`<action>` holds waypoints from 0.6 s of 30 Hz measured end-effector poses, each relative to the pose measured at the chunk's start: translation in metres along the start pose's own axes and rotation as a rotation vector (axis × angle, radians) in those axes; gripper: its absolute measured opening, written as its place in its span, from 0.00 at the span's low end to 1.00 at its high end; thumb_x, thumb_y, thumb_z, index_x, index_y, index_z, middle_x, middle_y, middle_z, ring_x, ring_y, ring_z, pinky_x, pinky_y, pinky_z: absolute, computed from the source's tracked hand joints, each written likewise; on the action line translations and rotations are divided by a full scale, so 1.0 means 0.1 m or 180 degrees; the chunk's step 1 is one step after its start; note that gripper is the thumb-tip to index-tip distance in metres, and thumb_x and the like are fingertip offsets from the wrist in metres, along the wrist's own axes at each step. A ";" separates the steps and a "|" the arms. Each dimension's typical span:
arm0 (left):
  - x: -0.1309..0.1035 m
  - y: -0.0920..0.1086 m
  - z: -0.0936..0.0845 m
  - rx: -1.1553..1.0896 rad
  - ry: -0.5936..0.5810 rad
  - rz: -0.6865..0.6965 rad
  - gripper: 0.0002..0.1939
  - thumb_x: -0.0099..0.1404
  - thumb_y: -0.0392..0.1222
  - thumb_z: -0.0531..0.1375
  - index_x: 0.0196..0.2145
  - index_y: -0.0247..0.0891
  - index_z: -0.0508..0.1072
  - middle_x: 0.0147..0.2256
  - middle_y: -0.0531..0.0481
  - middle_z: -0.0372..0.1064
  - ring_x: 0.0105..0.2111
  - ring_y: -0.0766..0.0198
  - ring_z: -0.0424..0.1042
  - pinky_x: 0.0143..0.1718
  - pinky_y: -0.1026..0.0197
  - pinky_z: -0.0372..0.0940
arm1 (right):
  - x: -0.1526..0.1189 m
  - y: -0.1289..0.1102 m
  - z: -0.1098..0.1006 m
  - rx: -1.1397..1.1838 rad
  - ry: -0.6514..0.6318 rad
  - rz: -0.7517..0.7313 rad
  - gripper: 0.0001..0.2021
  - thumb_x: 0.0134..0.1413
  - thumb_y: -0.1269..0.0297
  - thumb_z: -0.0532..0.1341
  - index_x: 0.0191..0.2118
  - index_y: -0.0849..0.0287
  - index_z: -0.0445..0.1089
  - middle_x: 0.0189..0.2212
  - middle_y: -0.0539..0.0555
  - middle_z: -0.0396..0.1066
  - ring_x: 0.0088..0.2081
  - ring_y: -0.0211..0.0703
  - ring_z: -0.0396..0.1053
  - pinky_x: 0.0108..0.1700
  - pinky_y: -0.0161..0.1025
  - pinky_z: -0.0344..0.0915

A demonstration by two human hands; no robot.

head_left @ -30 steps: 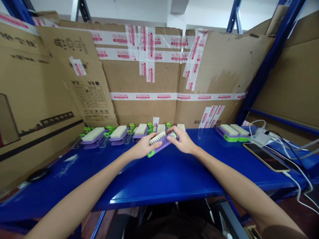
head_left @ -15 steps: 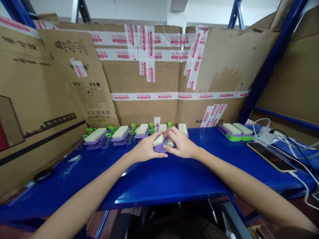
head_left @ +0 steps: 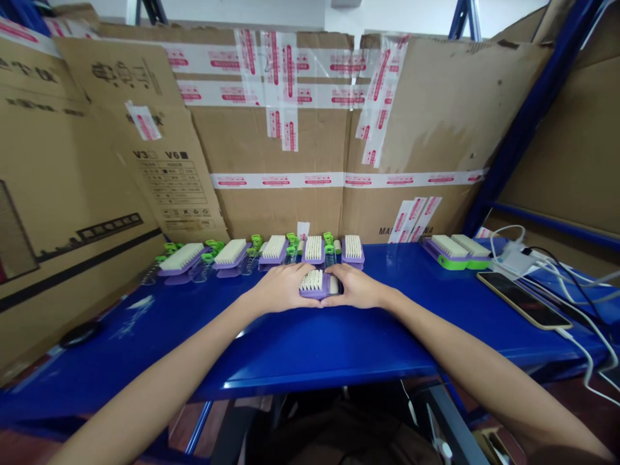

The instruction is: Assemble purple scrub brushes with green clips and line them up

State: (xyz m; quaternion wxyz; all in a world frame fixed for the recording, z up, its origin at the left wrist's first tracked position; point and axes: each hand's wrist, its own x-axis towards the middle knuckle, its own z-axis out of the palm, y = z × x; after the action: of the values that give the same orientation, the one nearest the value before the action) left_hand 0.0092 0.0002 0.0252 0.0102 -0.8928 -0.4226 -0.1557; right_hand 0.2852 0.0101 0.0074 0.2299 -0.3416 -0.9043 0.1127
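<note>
Between my two hands is a purple scrub brush (head_left: 312,281) with pale bristles facing up. My left hand (head_left: 282,288) wraps its left side, fingers over the top edge and thumb below. Around the right end closes my right hand (head_left: 359,287), beside a clear and pale part joined to the purple body. The thumbs nearly meet at the front. Just behind stands a similar purple brush (head_left: 314,248), flanked by a small clear bottle with a green top (head_left: 329,244). The fingers partly hide the held brush's ends.
More purple brushes (head_left: 181,258) and green-topped bottles line the back of the blue table (head_left: 314,355). At right lie green-edged brushes (head_left: 454,259), a phone (head_left: 523,300) and a white charger with cables (head_left: 516,261). Cardboard walls (head_left: 276,210) stand behind; a dark round object (head_left: 81,334) lies left.
The brush in my hands has turned to sit more level, bristles up. My right fingers have dropped from its top to its right end. The camera view has tilted slightly downward.
</note>
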 end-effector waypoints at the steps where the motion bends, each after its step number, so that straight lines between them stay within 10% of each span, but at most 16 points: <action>1: 0.00 -0.01 -0.01 -0.0053 0.0005 -0.0008 0.44 0.60 0.79 0.71 0.59 0.41 0.76 0.52 0.37 0.82 0.49 0.34 0.84 0.48 0.41 0.77 | 0.00 -0.01 0.00 -0.0008 0.0013 0.0003 0.42 0.59 0.40 0.79 0.67 0.64 0.73 0.58 0.70 0.79 0.57 0.64 0.79 0.58 0.57 0.74; 18: 0.00 -0.01 -0.04 -0.0713 0.0137 0.0161 0.42 0.68 0.78 0.66 0.63 0.43 0.75 0.54 0.41 0.82 0.51 0.42 0.82 0.51 0.45 0.75 | -0.08 -0.07 -0.12 -0.0094 0.0651 -0.0367 0.25 0.68 0.46 0.72 0.60 0.57 0.76 0.53 0.64 0.81 0.54 0.61 0.78 0.58 0.56 0.73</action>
State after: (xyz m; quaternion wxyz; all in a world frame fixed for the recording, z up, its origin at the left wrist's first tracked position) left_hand 0.0075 0.0002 0.0293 -0.0766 -0.8951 -0.3797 -0.2208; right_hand 0.2924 0.0004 0.0178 0.3220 -0.3021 -0.8958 0.0505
